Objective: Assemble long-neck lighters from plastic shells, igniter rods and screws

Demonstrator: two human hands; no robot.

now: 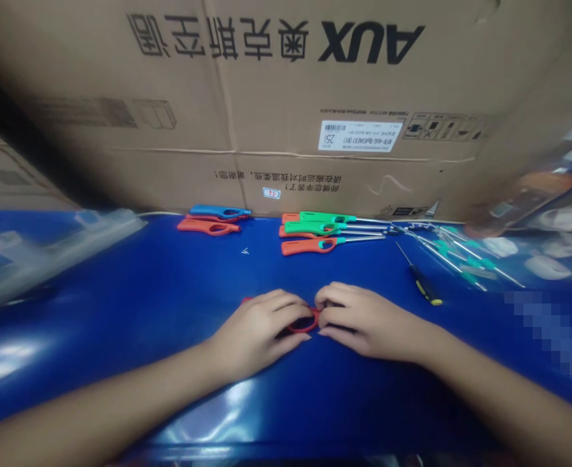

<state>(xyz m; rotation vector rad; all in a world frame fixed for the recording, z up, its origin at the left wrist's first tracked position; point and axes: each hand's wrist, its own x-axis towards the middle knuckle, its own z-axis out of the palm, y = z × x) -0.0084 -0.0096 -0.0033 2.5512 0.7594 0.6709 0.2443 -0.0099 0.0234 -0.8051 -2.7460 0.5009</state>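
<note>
From the wearer's head, 1 camera looks forward and down across the blue worktop (135,292) to the printed cardboard (266,97), with the left grip (261,324) and right grip (354,318) close below.

A blue table (135,272) bears coloured handles (196,226), lighters (305,247) and a screwdriver (423,285).

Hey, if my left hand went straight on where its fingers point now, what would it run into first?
Most likely your right hand, whose fingertips are at the end of the red handle, just beyond your left hand. Exact depth is unclear from this view.
</note>
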